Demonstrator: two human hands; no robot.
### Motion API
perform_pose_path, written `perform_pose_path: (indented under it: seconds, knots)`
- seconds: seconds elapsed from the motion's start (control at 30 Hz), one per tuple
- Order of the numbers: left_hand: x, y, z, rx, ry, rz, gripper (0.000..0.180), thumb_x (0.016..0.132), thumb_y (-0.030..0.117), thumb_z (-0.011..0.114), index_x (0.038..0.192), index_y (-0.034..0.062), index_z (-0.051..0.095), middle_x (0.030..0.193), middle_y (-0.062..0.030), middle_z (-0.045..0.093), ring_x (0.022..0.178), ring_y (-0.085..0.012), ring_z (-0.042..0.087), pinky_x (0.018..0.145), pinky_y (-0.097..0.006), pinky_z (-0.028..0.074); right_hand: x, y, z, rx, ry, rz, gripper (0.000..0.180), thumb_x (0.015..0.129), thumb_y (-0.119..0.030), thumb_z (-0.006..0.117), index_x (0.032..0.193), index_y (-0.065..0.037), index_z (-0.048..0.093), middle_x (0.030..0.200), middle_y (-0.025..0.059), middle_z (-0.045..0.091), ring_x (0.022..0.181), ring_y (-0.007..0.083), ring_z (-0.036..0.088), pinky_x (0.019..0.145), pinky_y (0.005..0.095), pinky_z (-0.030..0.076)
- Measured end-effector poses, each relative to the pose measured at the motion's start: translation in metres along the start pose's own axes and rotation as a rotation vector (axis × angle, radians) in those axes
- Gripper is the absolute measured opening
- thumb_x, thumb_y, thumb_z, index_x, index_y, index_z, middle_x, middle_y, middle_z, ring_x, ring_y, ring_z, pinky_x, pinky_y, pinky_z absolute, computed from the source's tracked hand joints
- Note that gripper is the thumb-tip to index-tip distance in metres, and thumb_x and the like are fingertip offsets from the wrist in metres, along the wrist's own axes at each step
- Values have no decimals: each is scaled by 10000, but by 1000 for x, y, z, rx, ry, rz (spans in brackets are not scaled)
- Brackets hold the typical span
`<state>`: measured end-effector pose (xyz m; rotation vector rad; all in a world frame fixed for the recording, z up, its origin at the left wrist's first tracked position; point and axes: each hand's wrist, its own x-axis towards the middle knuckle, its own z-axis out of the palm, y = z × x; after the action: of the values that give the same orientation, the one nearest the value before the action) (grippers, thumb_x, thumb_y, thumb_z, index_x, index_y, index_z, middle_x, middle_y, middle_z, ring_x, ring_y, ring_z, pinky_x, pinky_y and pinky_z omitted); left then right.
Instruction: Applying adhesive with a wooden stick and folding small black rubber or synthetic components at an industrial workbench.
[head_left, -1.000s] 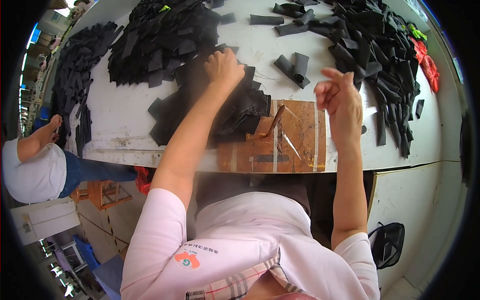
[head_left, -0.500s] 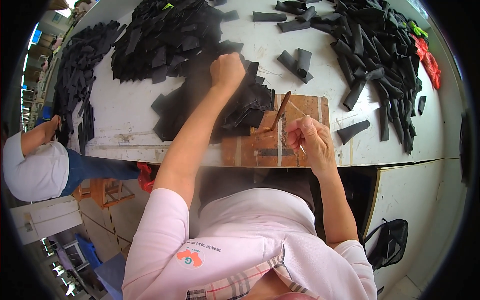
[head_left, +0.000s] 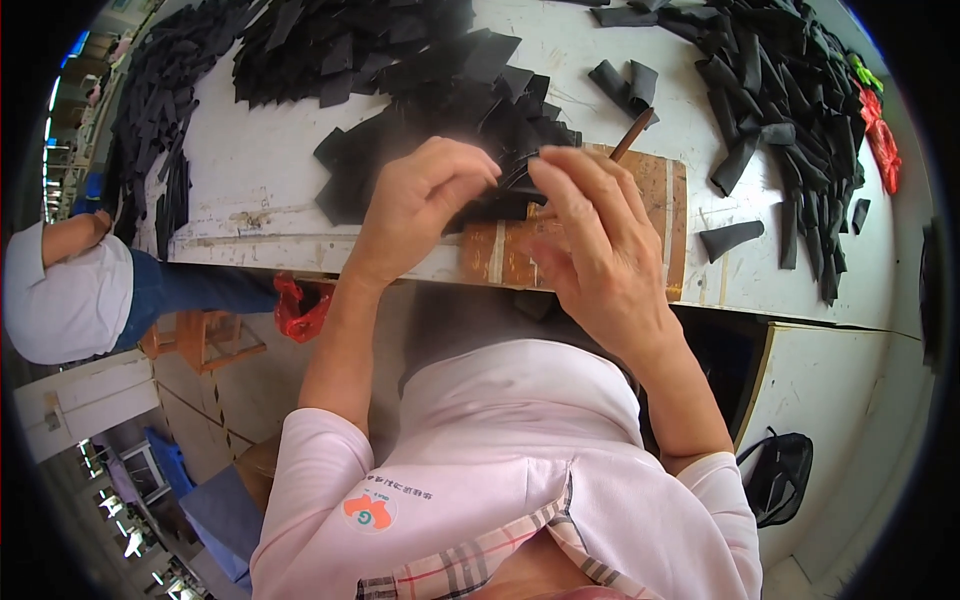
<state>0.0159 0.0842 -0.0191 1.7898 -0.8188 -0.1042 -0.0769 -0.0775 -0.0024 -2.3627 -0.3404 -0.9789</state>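
My left hand point(head_left: 420, 208) is bent over the front of a pile of black fabric pieces point(head_left: 370, 165), fingers curled and thumb pressed toward them; what they hold, if anything, is hidden. Close beside it, my right hand point(head_left: 605, 245) hovers above a worn brown board point(head_left: 670, 195) with fingers apart and thumb spread, slightly blurred. Between the two sets of fingertips lie dark fabric edges with light stitching. A thin brown stick point(head_left: 632, 135) slants up from the board behind my right hand.
Rolled black fabric tubes point(head_left: 740, 150) heap at the right of the white table point(head_left: 260, 200); two tubes point(head_left: 628, 88) lie apart. Another black fabric heap point(head_left: 340, 50) sits at the back. A person point(head_left: 75, 290) works at the left. A red bag point(head_left: 302, 308) hangs below the table edge.
My left hand has drawn back from the fabric pile toward me. My right hand has risen and moved left, its pinched fingers now apart, so both hands are close together. The view has shifted slightly.
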Motion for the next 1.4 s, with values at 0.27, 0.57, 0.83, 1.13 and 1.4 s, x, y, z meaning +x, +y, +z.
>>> perform_pose_path:
  seconds: [0.27,0.57,0.83,1.13,1.4]
  knots:
    - [-29,27,20,-526,377,-200,226,893,200,471,950,-5,547,844,-91,592,736,-105,550,648,-235,444,-10,-5,8,546,-279,558,74,692,-36,663,753,-2,637,598,65,533,503,155,488,475,272,384]
    - [-52,39,26,-984,258,-611,272,873,247,437,906,3,554,799,-92,592,658,-146,545,544,-253,426,-36,-3,3,227,5,391,257,521,36,697,756,-24,611,684,62,562,591,166,530,499,253,417]
    - [-41,39,22,-1047,169,-759,201,803,224,552,813,24,570,699,-55,579,573,-105,528,470,-204,396,-40,5,0,-5,24,-11,314,441,14,644,751,5,594,752,77,575,640,209,525,550,283,431]
    - [-47,32,40,-442,173,-469,56,788,20,563,824,-21,579,676,-32,580,512,-53,502,450,-184,406,-36,-8,-12,261,-278,398,291,649,-126,694,880,17,589,832,90,558,742,221,546,651,290,450]
    - [-60,35,77,246,393,19,102,722,-49,615,807,-12,572,691,-67,601,550,-104,565,511,-222,463,-44,-21,1,144,-77,421,161,669,-10,661,813,-26,591,703,75,534,542,201,538,479,292,437]
